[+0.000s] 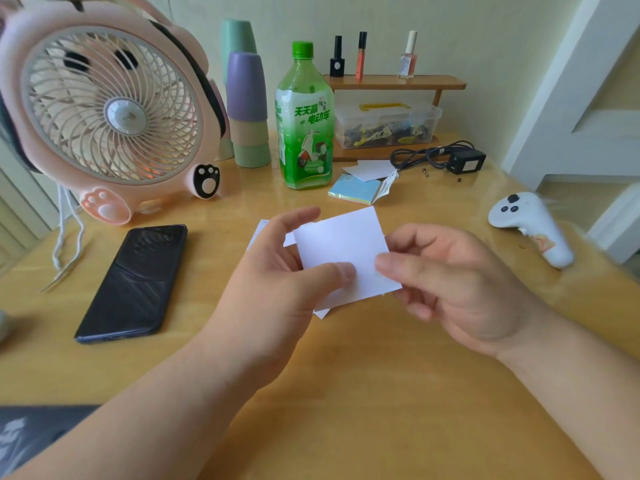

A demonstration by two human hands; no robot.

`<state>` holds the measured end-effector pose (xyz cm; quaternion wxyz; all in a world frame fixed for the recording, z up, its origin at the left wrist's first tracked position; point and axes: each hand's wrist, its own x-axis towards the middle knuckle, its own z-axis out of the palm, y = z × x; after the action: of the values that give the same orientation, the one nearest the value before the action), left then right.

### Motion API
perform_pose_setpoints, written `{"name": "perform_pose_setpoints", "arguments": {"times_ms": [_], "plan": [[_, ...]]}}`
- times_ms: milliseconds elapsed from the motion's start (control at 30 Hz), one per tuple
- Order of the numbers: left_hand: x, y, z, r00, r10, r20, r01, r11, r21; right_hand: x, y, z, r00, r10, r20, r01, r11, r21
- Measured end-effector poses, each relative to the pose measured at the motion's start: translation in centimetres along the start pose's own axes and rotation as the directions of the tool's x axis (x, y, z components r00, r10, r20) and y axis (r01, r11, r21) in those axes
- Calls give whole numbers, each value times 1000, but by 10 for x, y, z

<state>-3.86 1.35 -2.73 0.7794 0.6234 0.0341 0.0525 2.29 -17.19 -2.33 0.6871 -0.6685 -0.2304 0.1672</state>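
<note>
A white paper square (341, 251) is held up over the middle of the surface (363, 393). The left hand (277, 275) pinches its left side, with the thumb on top near the bottom edge. The right hand (457, 285) pinches its bottom right corner between thumb and fingers. A bit more white paper (258, 232) peeks out behind the left hand.

A dark phone (133, 284) lies flat to the left of the hands. A pink fan (107, 109) with paw feet stands at the back left corner. Next to it is a stack of cups (247, 109), then a green bottle (304, 123). A small pile of colored paper (356, 192) lies just behind the held square. A clear box (388, 124) sits under a little wooden shelf (394, 83) at the back edge. A black charger with its cord (450, 157) lies near it. A white controller (530, 226) lies by the right edge.
</note>
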Motion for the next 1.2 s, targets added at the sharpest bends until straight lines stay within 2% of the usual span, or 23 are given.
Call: {"name": "perform_pose_setpoints", "arguments": {"times_ms": [200, 300, 467, 533, 600, 700, 900, 1200], "plan": [[1, -2, -1, 1000, -23, 19, 22, 998, 60, 0, 0, 3, 992, -119, -36, 116, 989, -93], [1, -4, -2, 999, -40, 9, 39, 997, 67, 0, 0, 3, 990, -130, -44, 125, 987, -105], [5, -5, -5, 995, -88, -44, 84, 994, -75, 1, -2, 2, 995, -87, -53, 94, 982, 165], [6, -5, -6, 994, -104, -27, 100, 987, -126, 0, -3, -5, 987, -160, 5, 159, 983, 87], [6, -5, -7, 994, -106, -18, 103, 985, -136, -4, -2, -8, 963, -255, 87, 264, 958, -111], [5, -4, -6, 995, -98, 1, 98, 985, -143, -6, 3, -9, 952, -286, 112, 306, 911, -276], [4, -2, -3, 996, -85, 24, 88, 980, -177, -2, 5, -11, 954, -282, 100, 298, 914, -276], [2, -1, 0, 997, -65, -29, 60, 988, -142, -3, 2, -10, 960, -250, 125, 273, 937, -218]]}}
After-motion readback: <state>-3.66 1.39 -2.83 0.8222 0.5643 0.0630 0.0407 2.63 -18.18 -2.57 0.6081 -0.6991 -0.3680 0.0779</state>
